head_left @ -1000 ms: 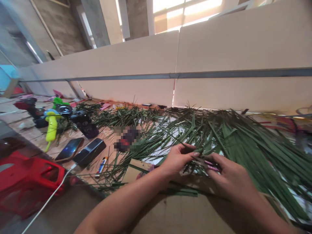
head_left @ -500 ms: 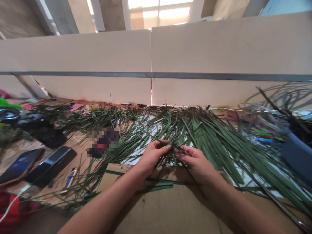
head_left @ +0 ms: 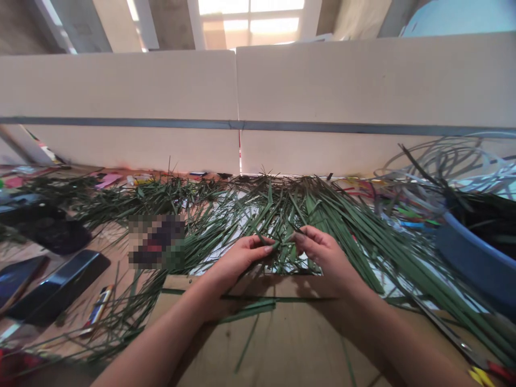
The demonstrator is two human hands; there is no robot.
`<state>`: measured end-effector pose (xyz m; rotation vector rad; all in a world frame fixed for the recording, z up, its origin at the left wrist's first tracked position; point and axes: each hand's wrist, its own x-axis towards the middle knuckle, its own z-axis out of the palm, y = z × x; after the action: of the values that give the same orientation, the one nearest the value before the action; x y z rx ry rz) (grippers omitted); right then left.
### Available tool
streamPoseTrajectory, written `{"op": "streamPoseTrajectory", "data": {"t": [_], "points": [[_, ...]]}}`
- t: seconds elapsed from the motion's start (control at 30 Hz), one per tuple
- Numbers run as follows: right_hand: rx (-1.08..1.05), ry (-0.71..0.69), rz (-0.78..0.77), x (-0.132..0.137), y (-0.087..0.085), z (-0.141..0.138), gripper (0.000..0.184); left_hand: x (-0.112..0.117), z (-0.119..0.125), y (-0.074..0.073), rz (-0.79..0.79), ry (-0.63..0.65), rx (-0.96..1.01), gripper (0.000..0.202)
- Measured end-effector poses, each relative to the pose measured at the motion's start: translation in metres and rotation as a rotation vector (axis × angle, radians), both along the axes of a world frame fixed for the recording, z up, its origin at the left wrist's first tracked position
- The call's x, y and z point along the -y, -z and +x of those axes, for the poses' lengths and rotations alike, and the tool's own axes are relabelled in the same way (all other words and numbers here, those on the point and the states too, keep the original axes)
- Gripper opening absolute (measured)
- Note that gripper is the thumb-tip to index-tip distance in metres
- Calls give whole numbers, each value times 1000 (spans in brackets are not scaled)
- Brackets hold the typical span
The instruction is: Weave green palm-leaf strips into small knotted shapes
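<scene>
My left hand (head_left: 255, 248) pinches a green leaf strip (head_left: 271, 242) between thumb and fingers. Just to its right, my right hand (head_left: 316, 244) is closed too, its fingertips on a thin dark strip end (head_left: 296, 232). A small gap parts the two hands. Both are above the near edge of a brown board (head_left: 282, 344), with loose strips lying on it. Behind and to the right spreads a thick bundle of long green leaf strips (head_left: 342, 226). How the strips cross between my fingers is too fine to make out.
Scissors (head_left: 463, 346) with red and yellow handles lie at the lower right, below a blue tub (head_left: 475, 258) of dark strips. On the left are a dark box-like device (head_left: 60, 287), a phone (head_left: 20, 279) and a lighter-like tube (head_left: 97, 309). A white panel (head_left: 161, 86) stands behind.
The view has swung right, bringing the scissors' handles and more of the tub into sight. My hands have moved apart slightly, the right one lifting. A loose strip now lies on the board.
</scene>
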<state>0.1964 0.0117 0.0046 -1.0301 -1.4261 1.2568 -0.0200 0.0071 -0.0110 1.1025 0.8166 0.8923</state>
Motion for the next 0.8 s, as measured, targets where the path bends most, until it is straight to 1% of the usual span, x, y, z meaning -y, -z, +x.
{"op": "streamPoseTrajectory", "data": {"t": [0.1, 0.2, 0.4, 0.67, 0.8], "points": [[-14, 57, -1, -1, -6, 6, 44, 3, -2, -4, 6, 67, -88, 32], [8, 62, -12, -3, -8, 9, 45, 6, -1, -8, -14, 103, -139, 32], [66, 10, -4, -10, -2, 11, 43, 5, -2, -10, -58, 163, -170, 34], [135, -58, 30, -8, -1, 8, 40, 3, -5, -7, -8, 242, -218, 34], [217, -98, 48, -7, 1, 5, 42, 3, -5, -5, -26, 289, -213, 35]]}}
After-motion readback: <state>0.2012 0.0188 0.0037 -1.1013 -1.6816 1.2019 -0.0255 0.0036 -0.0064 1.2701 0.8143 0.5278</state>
